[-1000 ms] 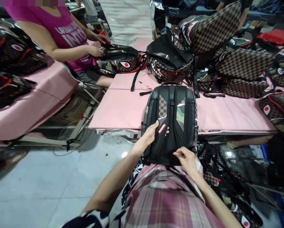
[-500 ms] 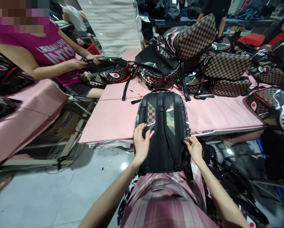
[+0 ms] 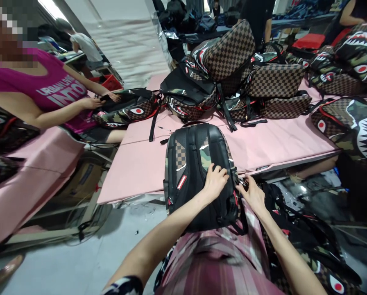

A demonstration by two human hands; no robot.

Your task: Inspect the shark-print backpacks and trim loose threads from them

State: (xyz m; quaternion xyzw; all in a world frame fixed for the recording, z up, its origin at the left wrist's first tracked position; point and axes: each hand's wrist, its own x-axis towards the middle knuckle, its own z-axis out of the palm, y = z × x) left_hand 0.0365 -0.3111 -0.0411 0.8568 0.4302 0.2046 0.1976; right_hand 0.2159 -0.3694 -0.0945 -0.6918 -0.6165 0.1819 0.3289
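A black backpack (image 3: 198,205) with checkered and camouflage patches lies straps up, its top on the pink table (image 3: 125,168) and its bottom over my lap. My left hand (image 3: 216,180) rests on its right strap area, fingers apart and slightly bent. Beside the bag's right edge, my right hand (image 3: 251,192) pinches a small dark metallic tool (image 3: 243,183), partly hidden by the fingers. A red and white label (image 3: 181,182) shows on the left strap.
Checkered shark-face bags (image 3: 229,53) are piled across the table's back. At the left, a person in a magenta shirt (image 3: 57,86) handles another bag (image 3: 131,108). More bags (image 3: 312,246) lie low at my right. A white wrapped stack (image 3: 125,45) stands behind.
My left hand has moved right across the backpack, from its left strap to the right one. The view has shifted, and the backpack appears farther left and slightly turned.
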